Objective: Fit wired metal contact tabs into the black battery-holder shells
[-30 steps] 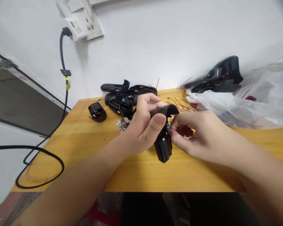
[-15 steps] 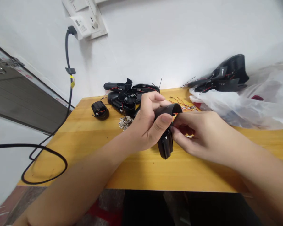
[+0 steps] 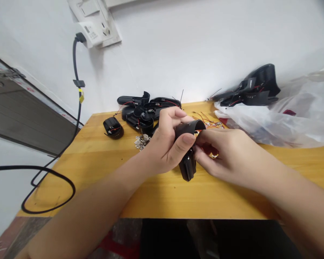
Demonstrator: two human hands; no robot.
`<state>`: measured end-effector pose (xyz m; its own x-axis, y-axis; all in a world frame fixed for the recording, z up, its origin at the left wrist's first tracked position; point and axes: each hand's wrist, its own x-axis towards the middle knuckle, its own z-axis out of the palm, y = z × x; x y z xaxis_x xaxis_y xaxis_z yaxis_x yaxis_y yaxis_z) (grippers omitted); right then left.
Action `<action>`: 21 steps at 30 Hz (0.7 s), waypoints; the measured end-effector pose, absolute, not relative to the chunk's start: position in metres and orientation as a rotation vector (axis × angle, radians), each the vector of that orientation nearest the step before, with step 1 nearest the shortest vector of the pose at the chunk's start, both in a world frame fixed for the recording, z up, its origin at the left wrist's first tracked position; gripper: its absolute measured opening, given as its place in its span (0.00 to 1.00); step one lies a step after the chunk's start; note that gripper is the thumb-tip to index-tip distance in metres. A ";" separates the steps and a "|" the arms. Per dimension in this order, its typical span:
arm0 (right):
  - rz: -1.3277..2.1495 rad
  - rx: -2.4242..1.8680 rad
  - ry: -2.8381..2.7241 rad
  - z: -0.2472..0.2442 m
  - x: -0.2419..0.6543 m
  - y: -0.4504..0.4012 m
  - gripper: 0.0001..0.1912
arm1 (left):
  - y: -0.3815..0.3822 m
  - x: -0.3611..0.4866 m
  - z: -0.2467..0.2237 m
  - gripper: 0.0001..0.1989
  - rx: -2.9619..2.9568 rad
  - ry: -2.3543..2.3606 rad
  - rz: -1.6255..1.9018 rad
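You are holding a black plastic housing (image 3: 188,166) over the wooden table (image 3: 97,176), its long axis running far to near, with its curved band (image 3: 190,126) at the far end. Your left hand (image 3: 164,145) is wrapping the band, its thumb (image 3: 188,139) pressing on it and its fingers curling behind. Your right hand (image 3: 226,156) is lying just right, its fingertips (image 3: 198,149) pinching at the band's inner side, though you cannot tell what. Loose metal contacts (image 3: 142,141) are lying left.
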<state>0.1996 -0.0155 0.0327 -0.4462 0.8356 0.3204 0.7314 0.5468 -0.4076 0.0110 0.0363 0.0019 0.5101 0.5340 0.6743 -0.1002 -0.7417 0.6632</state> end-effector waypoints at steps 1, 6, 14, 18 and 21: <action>0.289 -1.269 -2.297 0.033 0.199 -0.016 0.08 | 0.036 0.011 0.002 0.21 2.090 0.348 1.247; 0.307 -1.308 -2.323 0.035 0.199 -0.016 0.08 | 0.035 0.011 0.004 0.20 2.072 0.353 1.228; 0.304 -1.350 -2.345 0.035 0.196 -0.017 0.08 | 0.035 0.010 -0.002 0.20 2.032 0.309 1.196; 0.296 -1.296 -2.319 0.035 0.196 -0.019 0.08 | 0.033 0.012 -0.005 0.19 1.915 0.352 1.263; 0.267 -1.278 -2.288 0.034 0.194 -0.019 0.08 | 0.033 0.011 -0.005 0.18 1.950 0.339 1.259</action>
<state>0.1940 -0.0187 0.0340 -0.4326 0.8390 0.3301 0.7406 0.5395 -0.4006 0.0108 0.0330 -0.0048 0.4747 0.5876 0.6553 -0.1793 -0.6643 0.7256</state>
